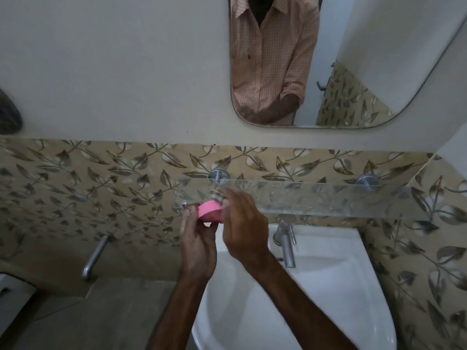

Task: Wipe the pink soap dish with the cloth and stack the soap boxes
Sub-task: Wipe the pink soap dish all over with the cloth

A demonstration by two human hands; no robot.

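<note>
The pink soap dish point(211, 210) is held up in the air over the left rim of the white sink point(328, 286), just in front of the near edge of the glass shelf point(316, 198). It rests on no surface, which by my reading leaves every side of it free for wiping and lets any drips fall into the basin. The left hand point(199, 238) grips it from below and from the left. The thumb stands up along its left edge and the fingers curl under it, so the dish tilts with its flat pink face turned up and towards the other hand, and that grip looks meant to brace it against rubbing. The right hand point(240, 221) arches over the dish's right end with its fingers bent down. It is blurred by motion, and a pale smear point(219, 194) at its fingertips may be the cloth, but I cannot tell whether the fingers pinch anything or how far they are closed. The step looks like the wiping itself. No soap boxes show anywhere in view, so the stacking appears not yet begun. The tap point(286, 241) stands well to the right of both hands, and the mirror point(353, 72) above shows a checked shirt.
</note>
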